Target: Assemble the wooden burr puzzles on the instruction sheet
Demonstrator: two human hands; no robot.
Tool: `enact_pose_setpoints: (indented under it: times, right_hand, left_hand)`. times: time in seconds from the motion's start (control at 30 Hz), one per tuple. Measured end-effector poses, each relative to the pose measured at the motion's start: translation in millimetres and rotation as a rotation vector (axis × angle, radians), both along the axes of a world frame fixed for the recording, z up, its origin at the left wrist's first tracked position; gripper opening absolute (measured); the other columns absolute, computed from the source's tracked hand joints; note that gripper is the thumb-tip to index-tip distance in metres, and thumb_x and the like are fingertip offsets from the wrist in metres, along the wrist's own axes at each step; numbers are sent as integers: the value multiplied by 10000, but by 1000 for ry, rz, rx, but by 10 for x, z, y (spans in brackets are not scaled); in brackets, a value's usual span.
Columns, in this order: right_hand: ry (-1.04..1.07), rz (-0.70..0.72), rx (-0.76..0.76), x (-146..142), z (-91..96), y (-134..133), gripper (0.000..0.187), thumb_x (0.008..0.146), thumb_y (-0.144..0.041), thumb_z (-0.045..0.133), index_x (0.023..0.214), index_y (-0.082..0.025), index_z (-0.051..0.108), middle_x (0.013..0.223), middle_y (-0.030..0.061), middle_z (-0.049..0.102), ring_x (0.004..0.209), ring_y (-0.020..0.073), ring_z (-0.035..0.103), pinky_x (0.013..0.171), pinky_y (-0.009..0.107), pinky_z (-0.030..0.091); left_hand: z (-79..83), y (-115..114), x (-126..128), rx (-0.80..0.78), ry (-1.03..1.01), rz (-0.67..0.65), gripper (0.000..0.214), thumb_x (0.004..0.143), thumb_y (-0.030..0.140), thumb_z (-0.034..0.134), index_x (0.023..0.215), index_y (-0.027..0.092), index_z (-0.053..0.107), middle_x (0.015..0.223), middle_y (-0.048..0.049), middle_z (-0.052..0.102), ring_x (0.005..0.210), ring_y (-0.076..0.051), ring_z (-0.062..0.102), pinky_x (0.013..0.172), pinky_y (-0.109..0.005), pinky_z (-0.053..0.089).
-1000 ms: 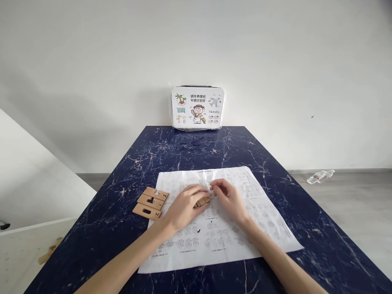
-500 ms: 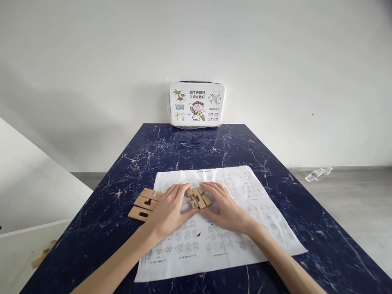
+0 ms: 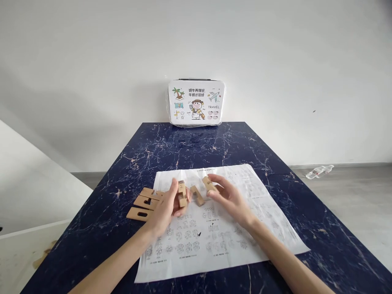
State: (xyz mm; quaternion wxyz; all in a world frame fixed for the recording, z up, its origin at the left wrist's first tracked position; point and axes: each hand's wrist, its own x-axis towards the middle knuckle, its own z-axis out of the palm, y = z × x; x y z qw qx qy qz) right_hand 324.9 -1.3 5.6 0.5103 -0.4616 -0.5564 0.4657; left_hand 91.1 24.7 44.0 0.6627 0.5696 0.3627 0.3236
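Observation:
My left hand [image 3: 167,206] is closed around a notched wooden puzzle piece [image 3: 182,193], held upright between thumb and fingers. In my right hand [image 3: 228,198], thumb and fingers pinch another notched wooden puzzle piece [image 3: 209,184], tilted above the paper. Between the two hands a third notched wooden piece [image 3: 197,195] lies on the printed instruction sheet [image 3: 245,241]. Just left of my left hand are flat wooden boards with cut-outs [image 3: 139,213], partly covered by that hand.
A white cartoon-printed case [image 3: 197,102] stands at the table's far edge against the wall. The blue marble-look table [image 3: 190,151] narrows away from me. A clear plastic bottle [image 3: 319,172] lies on the floor at right. Wooden pieces [image 3: 43,255] sit low at left.
The cluster of wooden pieces between my hands has come apart. Each hand now holds a piece, my left hand has turned, and one piece stays on the paper.

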Motion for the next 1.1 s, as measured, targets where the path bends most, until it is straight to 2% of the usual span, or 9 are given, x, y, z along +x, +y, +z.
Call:
enact_pose_setpoints:
  times: [0.1, 0.27, 0.4, 0.57, 0.63, 0.7, 0.83, 0.97, 1.1]
  right_hand:
    - [265, 36, -109, 24, 82, 3, 497, 992, -532, 711, 1419, -282, 657, 1268, 106, 731, 925, 215, 686, 858, 405, 570]
    - [503, 81, -176, 24, 136, 16, 396, 965, -449, 777, 1319, -276, 744, 1408, 94, 699, 1099, 219, 678, 892, 336, 569]
    - [470, 124, -178, 20, 96, 25, 421, 974, -522, 741, 1268, -220, 750, 1254, 124, 746, 1099, 242, 696, 971, 385, 576]
    - [384, 110, -174, 26, 46, 20, 431, 991, -612, 673, 1204, -240, 709, 1016, 73, 712, 741, 178, 642, 716, 343, 568]
    - [352, 105, -160, 29, 41, 15, 417, 1017, -619, 627, 1209, -255, 696, 928, 37, 661, 644, 149, 555, 639, 318, 515]
    - [348, 117, -153, 29, 51, 9, 401, 1034, -615, 597, 1198, -262, 692, 881, 17, 613, 606, 138, 481, 609, 308, 473]
    - [405, 176, -175, 11, 117, -11, 359, 1049, -584, 587, 1148, -257, 696, 841, 1, 529, 600, 134, 401, 599, 303, 427]
    - [413, 169, -177, -20, 171, -32, 395, 1051, -574, 574, 1246, -253, 697, 852, 12, 504, 612, 142, 383, 582, 305, 426]
    - [336, 167, -155, -27, 139, -45, 481, 1049, -570, 573, 1425, -281, 651, 921, 39, 573, 626, 149, 448, 593, 322, 460]
  left_hand:
    - [-27, -39, 42, -177, -126, -55, 566, 1078, 691, 406, 958, 187, 633, 744, 39, 445, 526, -81, 219, 537, -276, 212]
    - [-24, -85, 111, -325, -246, -64, 407, 1043, 545, 632, 1216, 180, 683, 918, -6, 498, 662, -92, 383, 618, -266, 325]
    - [-45, -106, 133, -269, -229, -87, 326, 1033, 413, 676, 1277, 197, 677, 1063, -66, 607, 799, -145, 563, 707, -310, 431]
    - [-108, -135, 150, -139, -149, -105, 362, 1058, 440, 638, 1333, 208, 595, 1170, -113, 684, 995, -264, 759, 821, -386, 566]
    - [-119, -145, 159, -93, -112, -121, 440, 1055, 453, 648, 1408, 219, 528, 1151, -108, 706, 985, -278, 795, 787, -373, 606]
    - [-117, -155, 166, -65, -60, -139, 518, 1043, 469, 664, 1461, 221, 485, 1128, -109, 724, 915, -278, 818, 654, -318, 611]
    - [-90, -184, 181, -38, 30, -163, 503, 1026, 529, 659, 1377, 181, 563, 1012, -79, 724, 685, -216, 799, 473, -236, 534]
    - [-72, -214, 191, -12, 49, -117, 503, 1053, 565, 590, 1393, 196, 569, 883, 1, 642, 511, -112, 657, 477, -238, 506]
    - [-103, -200, 176, 2, 42, -72, 544, 1083, 576, 518, 1485, 211, 548, 748, 41, 519, 538, -106, 490, 527, -254, 480]
